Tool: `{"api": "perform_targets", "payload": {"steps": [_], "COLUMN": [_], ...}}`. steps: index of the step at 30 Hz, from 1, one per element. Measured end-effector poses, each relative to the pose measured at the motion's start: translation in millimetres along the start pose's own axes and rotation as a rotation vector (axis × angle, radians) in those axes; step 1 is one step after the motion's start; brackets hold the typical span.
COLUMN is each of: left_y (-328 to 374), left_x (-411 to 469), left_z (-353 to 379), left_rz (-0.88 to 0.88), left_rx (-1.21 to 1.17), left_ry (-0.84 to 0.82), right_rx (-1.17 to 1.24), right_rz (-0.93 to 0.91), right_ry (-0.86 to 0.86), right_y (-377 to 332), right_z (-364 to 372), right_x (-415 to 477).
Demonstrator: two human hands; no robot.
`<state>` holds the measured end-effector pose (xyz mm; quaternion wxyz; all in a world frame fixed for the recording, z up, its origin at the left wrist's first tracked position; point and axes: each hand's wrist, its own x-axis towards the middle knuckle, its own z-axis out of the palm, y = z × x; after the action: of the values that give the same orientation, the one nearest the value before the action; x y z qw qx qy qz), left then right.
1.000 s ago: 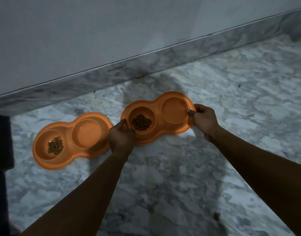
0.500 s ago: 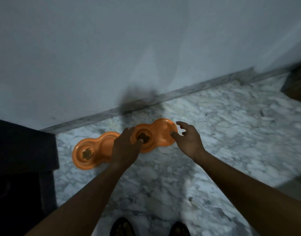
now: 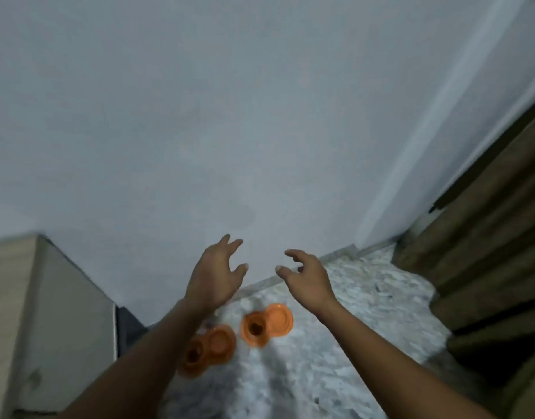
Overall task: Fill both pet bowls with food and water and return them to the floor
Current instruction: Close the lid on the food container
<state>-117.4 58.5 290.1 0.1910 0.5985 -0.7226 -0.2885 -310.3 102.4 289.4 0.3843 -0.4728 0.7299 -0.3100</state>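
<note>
Bowls sit on the marble floor (image 3: 335, 343) by the wall: the left orange bowl (image 3: 210, 349) and the right orange bowl (image 3: 267, 323), close together, each with dark food in one cup. Water is too blurry to see. The job looks almost done. The left hand (image 3: 216, 272) and right hand (image 3: 307, 275) hang open and empty, well above both bowls. Next, check the water.

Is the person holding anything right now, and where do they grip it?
Nothing. Left hand and right hand are open, above both orange double bowls on the floor.
</note>
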Motion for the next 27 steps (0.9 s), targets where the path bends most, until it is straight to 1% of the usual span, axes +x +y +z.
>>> {"api": "perform_targets", "payload": {"steps": [2,4,7,11,13,15,19,21,27], "left_y": [17,31,40,41,33,28,-14,-51,-177], "left_x": [-25,-70,-123,-196,-234,-253,-320,-354,-431], "left_z": [-46,-98,-156,-226,-266,-292,-363,-393,-479], "left_rz": [0.057,0.098,0.13,0.153,0.135,0.123,0.092,0.058,-0.032], "left_rx": [0.057,0.089,0.113,0.153,0.161,0.144,0.137,0.125,0.222], "left_ry": [0.044,0.104,0.163,0.227,0.268,0.284,0.343,0.358,0.366], "right_rx": [0.018,0.037,0.049,0.078,0.082,0.096,0.114,0.121,0.128], "right_rz": [-0.04,-0.102,-0.178,-0.272,-0.318,-0.343,-0.425,-0.456,-0.489], "right_ry": [0.031,0.049,0.07,0.066,0.072,0.07,0.056,0.045,-0.057], "right_y": [-33,-69,-108,-162,-195,-215,-269,-293,-349], "right_z": [-6,-8,-4,8,23,33,87,127,265], "right_x": [-32,-83,-139,-208,-246,-264,-322,-350,-418]}}
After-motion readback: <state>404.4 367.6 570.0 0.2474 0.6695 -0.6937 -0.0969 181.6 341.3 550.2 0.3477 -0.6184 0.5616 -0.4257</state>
